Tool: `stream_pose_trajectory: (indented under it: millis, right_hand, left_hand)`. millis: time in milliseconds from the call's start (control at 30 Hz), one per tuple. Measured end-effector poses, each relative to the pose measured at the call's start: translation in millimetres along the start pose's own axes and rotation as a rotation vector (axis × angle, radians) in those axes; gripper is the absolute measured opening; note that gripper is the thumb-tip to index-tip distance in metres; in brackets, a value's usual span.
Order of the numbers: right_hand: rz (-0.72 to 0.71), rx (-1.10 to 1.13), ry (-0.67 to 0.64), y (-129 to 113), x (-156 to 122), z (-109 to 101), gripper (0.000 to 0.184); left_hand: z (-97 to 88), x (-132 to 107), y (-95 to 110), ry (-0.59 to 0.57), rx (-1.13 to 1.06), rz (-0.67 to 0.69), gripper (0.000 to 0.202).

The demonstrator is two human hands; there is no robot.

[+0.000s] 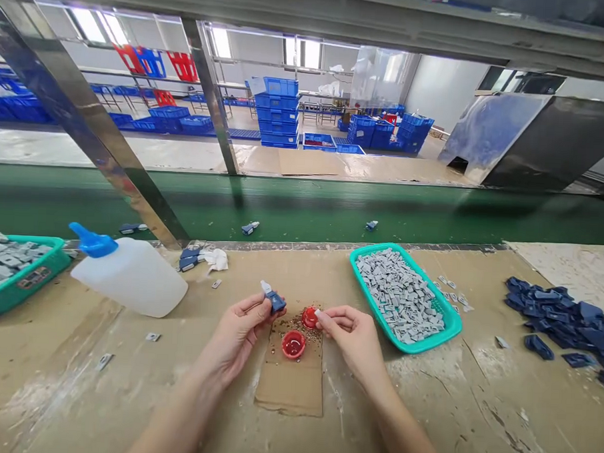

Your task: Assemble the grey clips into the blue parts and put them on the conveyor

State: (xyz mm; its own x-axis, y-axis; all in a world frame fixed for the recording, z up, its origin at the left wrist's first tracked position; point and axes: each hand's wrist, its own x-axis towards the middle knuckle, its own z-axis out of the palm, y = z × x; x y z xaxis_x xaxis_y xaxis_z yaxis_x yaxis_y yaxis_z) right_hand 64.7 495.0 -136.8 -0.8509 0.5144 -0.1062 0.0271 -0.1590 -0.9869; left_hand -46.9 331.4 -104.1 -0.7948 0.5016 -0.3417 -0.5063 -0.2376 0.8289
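My left hand is closed round a small dark blue plastic part with a white piece on its top end, held just above the bench. My right hand pinches a tiny pale piece at its fingertips, right beside a red cap. A second red cap with liquid in it sits on a brown cardboard scrap between my hands. Small dark specks lie scattered on the cardboard around the caps.
A teal tray of grey parts stands right of my hands; another teal tray is at far left. A white bottle with a blue nozzle lies on its side. Dark blue parts pile at right. The green conveyor carries loose parts.
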Motion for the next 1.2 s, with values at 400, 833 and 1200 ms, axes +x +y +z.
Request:
stream_pose_trajectory:
  millis: [400, 833, 1200]
  right_hand:
    - [0.051, -0.035, 0.018, -3.1, 0.2, 1.4, 0.037]
    - [0.095, 0.095, -0.181, -22.2, -13.8, 3.8, 0.029]
    - [0.239, 0.082, -0.330, -24.2, -15.8, -3.1, 0.041]
  left_hand:
    - [6.2, -5.6, -10.1, 0.015, 0.095, 0.025, 0.036]
    - [19.9, -11.4, -25.5, -0.038, 0.330, 0.179, 0.030]
    - [26.6, -21.3, -20.7, -0.098, 0.438, 0.125, 0.029]
